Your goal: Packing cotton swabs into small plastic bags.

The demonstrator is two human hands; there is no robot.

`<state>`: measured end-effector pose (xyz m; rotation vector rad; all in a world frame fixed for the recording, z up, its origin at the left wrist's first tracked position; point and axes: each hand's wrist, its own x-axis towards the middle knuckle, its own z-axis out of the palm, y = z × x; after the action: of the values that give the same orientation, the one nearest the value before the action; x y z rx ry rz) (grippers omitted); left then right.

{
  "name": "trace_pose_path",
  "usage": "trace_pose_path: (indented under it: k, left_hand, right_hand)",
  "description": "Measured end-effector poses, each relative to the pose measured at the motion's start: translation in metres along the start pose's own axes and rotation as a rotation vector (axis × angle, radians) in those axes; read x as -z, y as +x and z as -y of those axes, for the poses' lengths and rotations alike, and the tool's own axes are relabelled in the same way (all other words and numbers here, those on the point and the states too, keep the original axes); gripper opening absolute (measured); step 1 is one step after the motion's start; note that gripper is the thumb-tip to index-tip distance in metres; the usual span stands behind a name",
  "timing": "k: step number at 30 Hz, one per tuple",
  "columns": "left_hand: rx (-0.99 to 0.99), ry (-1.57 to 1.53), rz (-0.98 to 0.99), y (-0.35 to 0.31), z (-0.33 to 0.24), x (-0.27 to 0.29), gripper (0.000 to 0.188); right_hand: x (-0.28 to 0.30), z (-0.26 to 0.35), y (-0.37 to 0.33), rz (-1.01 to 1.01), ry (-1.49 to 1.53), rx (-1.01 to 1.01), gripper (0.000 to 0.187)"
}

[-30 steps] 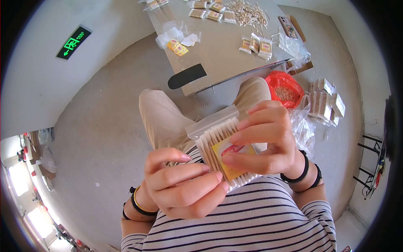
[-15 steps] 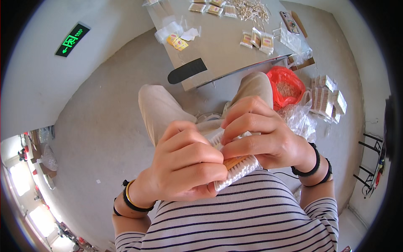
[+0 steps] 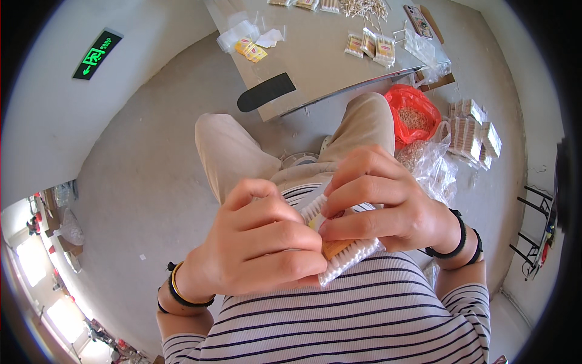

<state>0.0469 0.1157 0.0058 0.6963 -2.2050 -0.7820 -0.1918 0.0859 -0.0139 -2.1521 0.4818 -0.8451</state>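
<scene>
Between my hands, above my lap, is a pack of cotton swabs with white tips along its edges, a yellow-orange card inside and clear plastic film around it. My left hand grips it from the left, fingers curled over its near left part. My right hand is closed on its right side, with the fingertips pressed at the middle of the pack. The fingers cover much of the pack, so the film's opening cannot be made out.
Ahead stands a table with packed swabs, loose swabs, yellow cards, clear bags and a phone. At right on the floor are a red bag, a clear bag and stacked swab packs.
Both hands still hold the pack. It has turned slightly and shifted a little nearer, and more of its far left swab tips show. The view has tilted slightly downward.
</scene>
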Motion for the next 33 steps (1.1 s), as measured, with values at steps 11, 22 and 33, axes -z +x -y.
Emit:
trace_pose_path:
  k: [11, 22, 33]
  left_hand:
    - [-0.024, -0.015, -0.013, -0.006, -0.004, -0.005, 0.015]
    - [-0.056, -0.027, -0.006, -0.007, -0.005, -0.014, 0.009]
    - [-0.041, 0.116, -0.003, -0.009, -0.013, -0.001, 0.013]
  right_hand:
    - [-0.007, 0.005, -0.004, -0.041, -0.028, -0.003, 0.026]
    - [-0.012, 0.008, -0.007, -0.061, -0.057, 0.021, 0.023]
    - [-0.01, 0.008, -0.007, -0.07, -0.096, 0.039, 0.027]
